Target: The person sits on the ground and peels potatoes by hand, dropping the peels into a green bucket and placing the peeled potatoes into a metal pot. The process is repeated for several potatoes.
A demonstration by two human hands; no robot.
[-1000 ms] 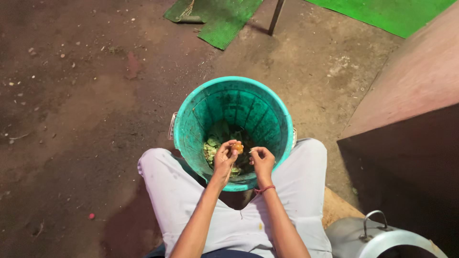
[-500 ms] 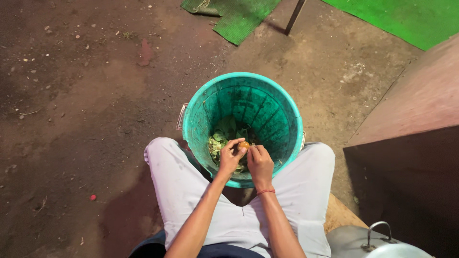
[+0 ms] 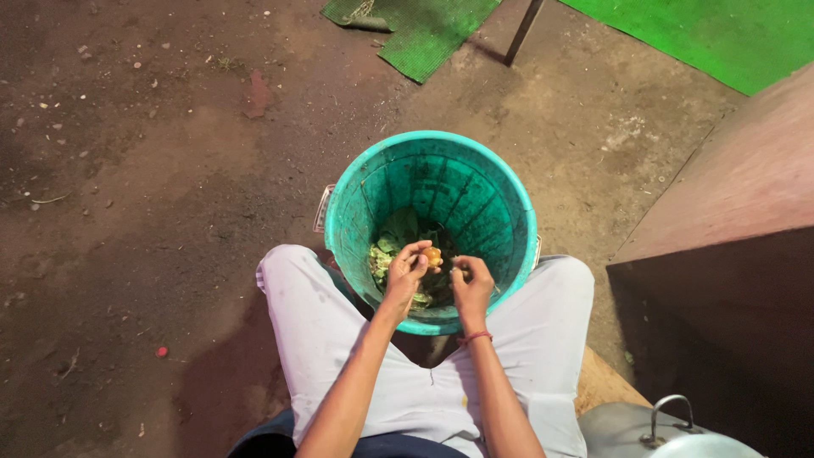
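A teal plastic bucket (image 3: pixel 500 203) stands on the dirt ground between my knees, with green leafy scraps (image 3: pixel 392 239) at its bottom. Over its near rim my left hand (image 3: pixel 405 273) pinches a small orange-yellow round piece (image 3: pixel 433 254) at its fingertips. My right hand (image 3: pixel 471 287), a red thread around its wrist, is close beside it with fingers curled; what it holds is too small to make out. I sit in white trousers (image 3: pixel 322 339).
A reddish-brown wall or block (image 3: pixel 729 212) rises at the right. A metal pot lid with a handle (image 3: pixel 661 424) lies at the bottom right. Green mats (image 3: pixel 424 34) and a thin metal leg (image 3: pixel 524 32) are at the top. Bare dirt ground (image 3: pixel 136 187) spreads to the left.
The view has shifted a little, so the bucket sits lower and further right. My hands stay together over the bucket, and the orange piece now shows at my left fingertips.
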